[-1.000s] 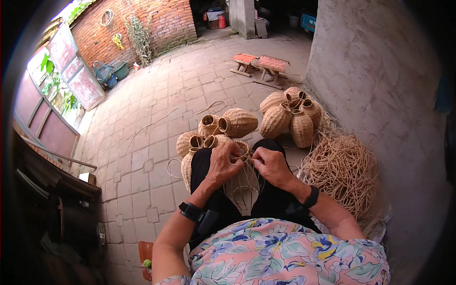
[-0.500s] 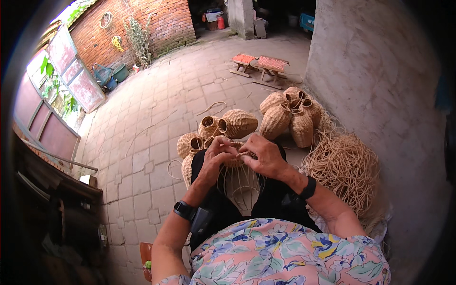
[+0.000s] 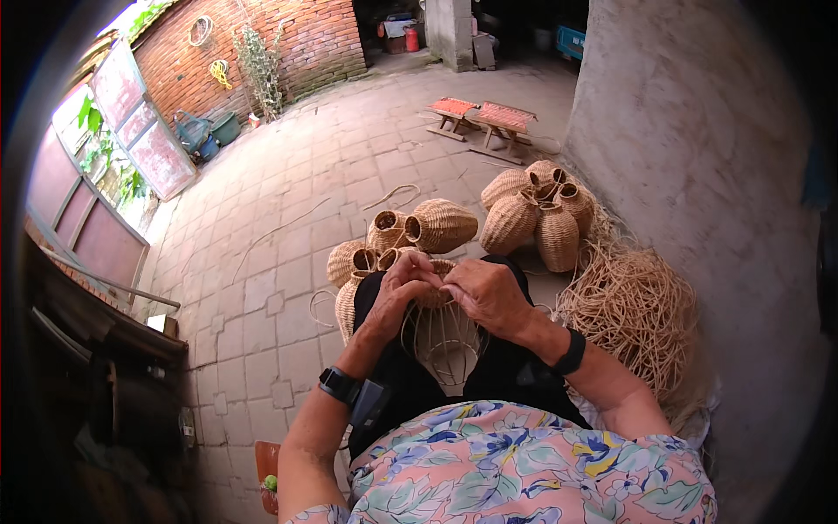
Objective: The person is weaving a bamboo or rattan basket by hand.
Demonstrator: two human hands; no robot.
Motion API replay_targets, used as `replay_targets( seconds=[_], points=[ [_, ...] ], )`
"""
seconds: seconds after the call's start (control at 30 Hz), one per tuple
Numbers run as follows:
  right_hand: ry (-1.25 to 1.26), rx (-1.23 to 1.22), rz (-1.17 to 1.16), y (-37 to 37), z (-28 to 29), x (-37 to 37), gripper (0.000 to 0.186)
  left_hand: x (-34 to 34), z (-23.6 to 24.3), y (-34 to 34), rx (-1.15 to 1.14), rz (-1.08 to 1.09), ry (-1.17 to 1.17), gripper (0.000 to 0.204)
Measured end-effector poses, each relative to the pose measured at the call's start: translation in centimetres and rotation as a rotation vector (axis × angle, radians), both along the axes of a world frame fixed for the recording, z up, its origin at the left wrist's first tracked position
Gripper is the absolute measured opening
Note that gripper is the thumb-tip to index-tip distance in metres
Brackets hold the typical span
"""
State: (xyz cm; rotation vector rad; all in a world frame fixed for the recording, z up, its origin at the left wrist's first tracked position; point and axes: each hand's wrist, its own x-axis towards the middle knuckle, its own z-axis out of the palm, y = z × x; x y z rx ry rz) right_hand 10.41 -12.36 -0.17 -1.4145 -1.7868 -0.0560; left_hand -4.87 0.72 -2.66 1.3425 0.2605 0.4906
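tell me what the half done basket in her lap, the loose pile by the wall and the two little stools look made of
Unfinished basket: thin pale cane or rattan, matt, bare ribs showing below a woven band.
Loose pile: seemingly the same tan strands, tangled.
Stools: apparently wooden folding legs with reddish seats, perhaps woven; too small to tell.

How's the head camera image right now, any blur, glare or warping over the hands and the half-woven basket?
Head view: even daylight, no glare. The left hand and right hand look sharp on the half-woven basket, its thin ribs readable. Fisheye bends the paving and brick wall toward the rim. Corners are black vignette; the lower-left bench area sits in deep shadow.
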Motion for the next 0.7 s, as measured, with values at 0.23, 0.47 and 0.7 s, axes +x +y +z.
replay_targets(
  seconds=[0.23,0.47,0.7],
  points=[
    [0.370,-0.442,0.036,-0.2,1.0,0.8,0.015,-0.4,0.7,0.6,0.218,-0.067,0.097,0.019],
    [0.418,-0.393,0.047,0.5,1.1,1.1,0.015,-0.1,0.6,1.2,0.773,-0.058,0.144,0.026],
    [0.585,-0.405,0.067,0.9,1.2,1.4,0.013,-0.2,1.5,1.3,0.723,-0.039,0.247,0.028]
  ],
)
